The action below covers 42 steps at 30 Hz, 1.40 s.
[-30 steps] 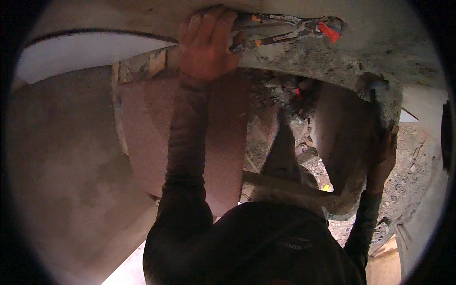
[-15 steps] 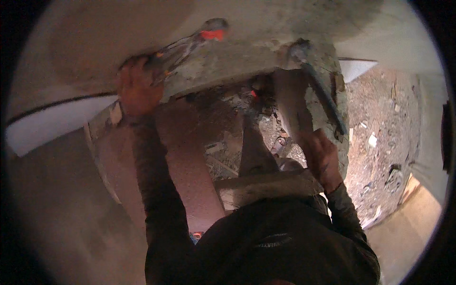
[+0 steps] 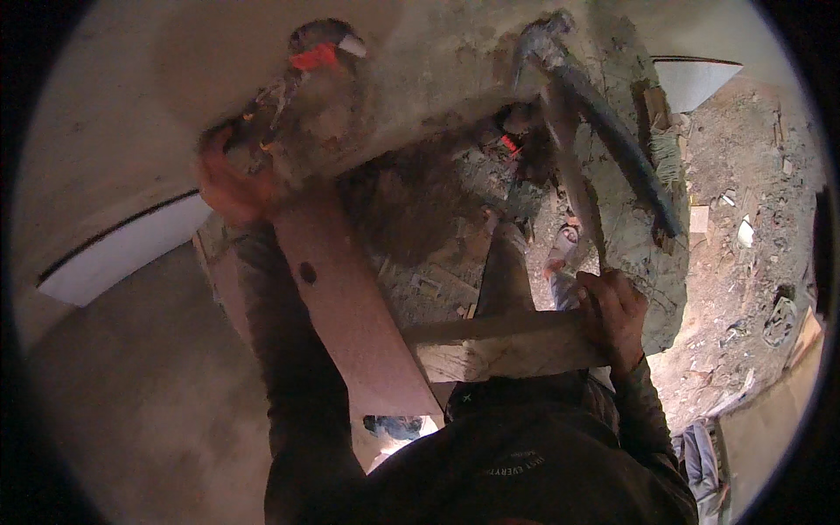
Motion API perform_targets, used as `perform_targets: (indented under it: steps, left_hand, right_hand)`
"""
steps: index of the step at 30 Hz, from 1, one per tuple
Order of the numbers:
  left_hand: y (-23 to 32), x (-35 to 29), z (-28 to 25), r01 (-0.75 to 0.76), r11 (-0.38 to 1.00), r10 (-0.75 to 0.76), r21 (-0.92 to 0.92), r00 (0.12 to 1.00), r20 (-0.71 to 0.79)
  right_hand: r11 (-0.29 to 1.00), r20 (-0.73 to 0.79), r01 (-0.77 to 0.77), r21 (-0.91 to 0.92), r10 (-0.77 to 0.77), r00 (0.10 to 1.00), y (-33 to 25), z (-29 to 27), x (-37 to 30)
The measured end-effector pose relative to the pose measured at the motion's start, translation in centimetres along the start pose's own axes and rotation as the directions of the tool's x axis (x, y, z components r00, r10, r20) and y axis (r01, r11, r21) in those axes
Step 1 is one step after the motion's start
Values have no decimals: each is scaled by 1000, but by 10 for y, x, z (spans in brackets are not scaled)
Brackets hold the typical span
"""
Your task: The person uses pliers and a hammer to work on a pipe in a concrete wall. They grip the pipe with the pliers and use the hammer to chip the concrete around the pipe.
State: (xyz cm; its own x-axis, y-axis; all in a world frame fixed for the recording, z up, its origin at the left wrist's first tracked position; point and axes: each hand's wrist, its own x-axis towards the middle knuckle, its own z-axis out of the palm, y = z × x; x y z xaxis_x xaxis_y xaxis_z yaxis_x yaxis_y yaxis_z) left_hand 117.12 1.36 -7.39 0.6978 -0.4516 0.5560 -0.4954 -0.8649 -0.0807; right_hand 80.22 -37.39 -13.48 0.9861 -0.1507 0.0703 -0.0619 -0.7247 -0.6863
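Observation:
In my left hand [image 3: 234, 182], at the upper left, is a motion-blurred tool [image 3: 278, 101] with a dark rounded end and a bright red band. Its exact kind cannot be made out. The tool lies close to the plastered grey surface. My right hand [image 3: 617, 317] has its fingers curled over the right end of a rough wooden beam [image 3: 503, 354] that crosses in front of my body. Beyond that hand, a hammer [image 3: 612, 136] with a long dark handle lies on a cement-stained board [image 3: 652, 280], its metal head pointing away.
Below the opening, rubble and scraps cover the ground [image 3: 437, 254], with my legs partly visible. A reddish board [image 3: 350, 306] runs under my left arm. Debris also lies on the floor [image 3: 726, 227] at right. White panels [image 3: 127, 249] show at both sides.
My left hand and the tool have shifted left. My right hand has come back from beside the board's edge onto the beam's end. The view has shifted, so the hammer appears higher.

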Motion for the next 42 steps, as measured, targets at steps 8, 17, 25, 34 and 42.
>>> perform_targets:
  steps: [8,17,25,34,42]
  left_hand:
    - [0,3,-2,-99,995,100,11,993,-56]
    - [0,0,-5,-36,998,37,49,999,-11]
    - [-11,2,-2,-132,988,137,75,989,-54]
    - [-13,9,5,-20,992,10,123,997,80]
    - [-121,39,34,-209,968,195,139,975,111]
  right_hand:
    - [998,3,-30,47,30,1000,7,0,-11]
    - [996,11,-64,59,63,998,4,-5,-11]
    - [993,-94,-78,89,86,992,-7,1,-8]
    - [997,-174,-28,68,39,984,-12,0,-3]
    - [980,-175,117,163,-88,981,16,0,-6]
